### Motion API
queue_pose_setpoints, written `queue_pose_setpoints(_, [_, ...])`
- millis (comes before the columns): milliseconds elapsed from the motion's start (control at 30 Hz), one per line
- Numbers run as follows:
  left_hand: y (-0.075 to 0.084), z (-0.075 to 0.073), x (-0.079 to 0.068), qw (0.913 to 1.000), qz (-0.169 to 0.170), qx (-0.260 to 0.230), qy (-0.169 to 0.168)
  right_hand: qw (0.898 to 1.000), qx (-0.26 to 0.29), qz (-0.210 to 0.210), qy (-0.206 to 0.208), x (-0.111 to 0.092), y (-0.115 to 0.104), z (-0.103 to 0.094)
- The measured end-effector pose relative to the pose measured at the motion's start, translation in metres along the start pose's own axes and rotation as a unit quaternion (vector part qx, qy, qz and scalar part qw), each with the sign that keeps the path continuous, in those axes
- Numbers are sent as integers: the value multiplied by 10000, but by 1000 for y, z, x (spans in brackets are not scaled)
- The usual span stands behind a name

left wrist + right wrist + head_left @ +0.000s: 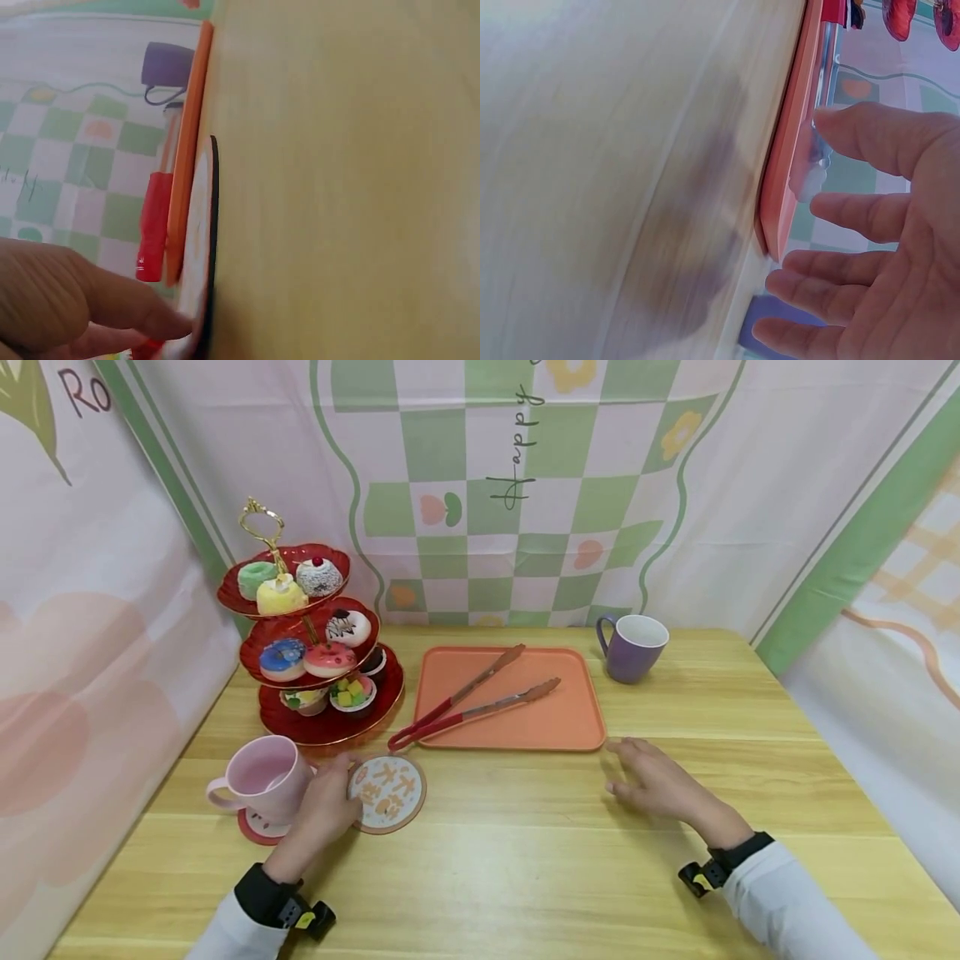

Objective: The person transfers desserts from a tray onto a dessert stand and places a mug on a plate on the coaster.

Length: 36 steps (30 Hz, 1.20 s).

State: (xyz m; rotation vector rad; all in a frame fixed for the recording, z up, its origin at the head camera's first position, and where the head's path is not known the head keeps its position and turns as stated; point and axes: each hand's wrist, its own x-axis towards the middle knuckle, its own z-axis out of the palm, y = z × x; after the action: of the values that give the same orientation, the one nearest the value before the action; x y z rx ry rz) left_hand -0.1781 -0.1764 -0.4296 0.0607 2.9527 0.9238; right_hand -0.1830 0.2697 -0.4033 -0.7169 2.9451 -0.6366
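Note:
My left hand (326, 806) is at the left edge of a round coaster (388, 793) with orange pictures and characters on it. In the left wrist view, the thumb (161, 315) meets the coaster's rim; its dark underside edge shows, and the other fingers are mostly hidden. Just left of that hand, a pink mug (262, 777) stands on a red-rimmed coaster (258, 831). My right hand (663, 785) hovers above the table near the tray's front right corner, fingers spread and loosely bent, holding nothing.
An orange tray (517, 727) lies at the table's middle, with red-handled tongs (442, 724) across it. A purple mug (633, 652) stands at the back right. To the left rises a red three-tier stand (270, 722) with cakes, donuts and cupcakes. Patterned cloth (502, 568) hangs behind.

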Motion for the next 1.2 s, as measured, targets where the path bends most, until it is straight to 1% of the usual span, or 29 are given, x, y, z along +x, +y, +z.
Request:
queue_pose_setpoints(100, [4, -1, 0, 9995, 10, 265, -162, 10000, -16, -9, 2, 0, 1, 0])
queue_pose_setpoints(267, [6, -2, -2, 9971, 261, 605, -373, 10000, -78, 36, -2, -2, 3, 1])
queue_pose_setpoints(467, [9, -5, -6, 9951, 439, 729, -495, 9999, -109, 7, 0, -2, 4, 1])
queue_pose_setpoints(633, [11, -7, -8, 9930, 457, 858, -675, 9998, -71, -133, 143, 1, 5, 0])
queue_pose_setpoints(700, [12, -6, -8, 9913, 456, 937, -807, 9998, 43, -36, 206, 2, 7, 0])
queue_pose_setpoints(800, [14, -5, -8, 9887, 544, 1029, -940, 9980, 376, 364, 352, 5, 14, -1])
queue_pose_setpoints(900, [16, -3, -10, 9864, 825, 1099, -905, 9915, 756, 931, 511, 11, 23, -3])
queue_pose_setpoints(1000, [21, -2, -11, 9820, 1197, 1175, -866, 9827, 1068, 1365, 655, 18, 30, -7])
queue_pose_setpoints(1067, [24, -2, -11, 9776, 1510, 1196, -844, 9765, 1273, 1573, 741, 23, 34, -9])
queue_pose_setpoints(1200, [31, 1, -10, 9668, 2186, 1086, -750, 9672, 1515, 1797, 966, 32, 43, -13])
